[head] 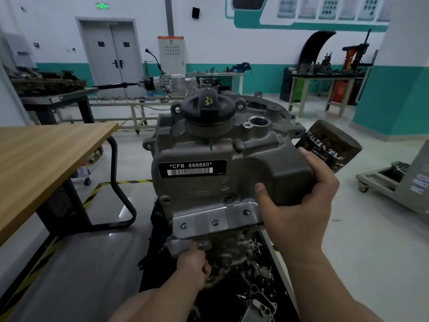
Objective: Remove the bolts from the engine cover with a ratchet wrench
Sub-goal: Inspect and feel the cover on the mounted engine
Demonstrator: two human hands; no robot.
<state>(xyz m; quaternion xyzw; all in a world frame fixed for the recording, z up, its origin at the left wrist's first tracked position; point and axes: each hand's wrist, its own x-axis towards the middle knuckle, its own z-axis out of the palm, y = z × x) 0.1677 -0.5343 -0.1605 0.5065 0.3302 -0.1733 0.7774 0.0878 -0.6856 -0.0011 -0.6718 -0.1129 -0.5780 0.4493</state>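
Observation:
The grey cast engine cover (209,147) fills the middle of the head view, with a black oil filler cap (205,106) on top and a barcode label reading CFB 666660. My right hand (299,205) grips the cover's bulging right side, thumb in front and fingers round the back. My left hand (195,266) reaches under the lower edge, below a bright metal bracket (216,220) that carries three small bolts; its fingers are curled, and whether they hold anything is hidden. A dark oil filter (332,145) sticks out at the right. No ratchet wrench shows.
A wooden-topped table (46,154) with a black frame stands close on the left. Loose metal parts (257,296) lie on a dark surface below the cover. A wheeled stand (394,180) is at the right. Workbenches with engine parts line the far wall.

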